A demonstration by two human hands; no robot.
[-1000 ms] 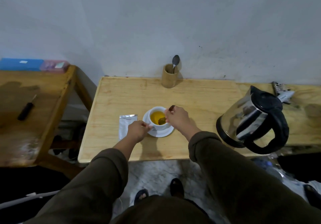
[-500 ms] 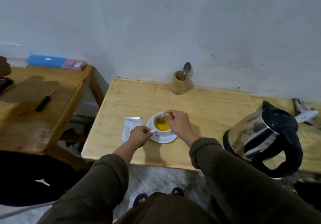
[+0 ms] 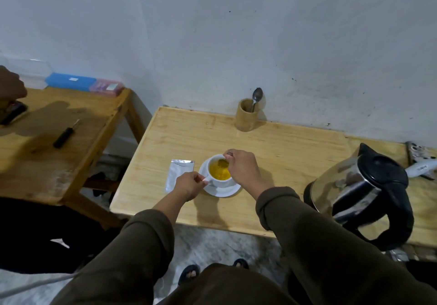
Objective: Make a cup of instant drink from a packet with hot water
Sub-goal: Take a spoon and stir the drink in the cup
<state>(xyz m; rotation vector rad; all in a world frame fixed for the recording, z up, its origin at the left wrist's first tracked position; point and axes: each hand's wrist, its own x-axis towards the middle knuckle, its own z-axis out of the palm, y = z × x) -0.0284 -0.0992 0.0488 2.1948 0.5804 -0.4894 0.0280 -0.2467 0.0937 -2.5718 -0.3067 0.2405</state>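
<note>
A white cup (image 3: pixel 218 182) full of yellow drink stands on a white saucer (image 3: pixel 223 191) near the front of the light wooden table (image 3: pixel 283 153). My left hand (image 3: pixel 189 185) pinches the cup's handle from the left. Over the cup's right rim, my right hand (image 3: pixel 241 169) grips a spoon (image 3: pixel 223 162) whose bowl dips into the drink. A silver packet (image 3: pixel 178 173) lies flat just left of the saucer. The steel and black kettle (image 3: pixel 361 192) stands at the right.
A bamboo holder (image 3: pixel 246 115) with a second spoon stands at the wall. A darker wooden table (image 3: pixel 47 143) on the left carries a screwdriver, blue and pink boxes, and another person's hand at its far edge. A white plug lies behind the kettle.
The spoon in my right hand has moved from the cup's right side toward its far rim, in the drink. My left hand stays at the handle. The view has shifted left.
</note>
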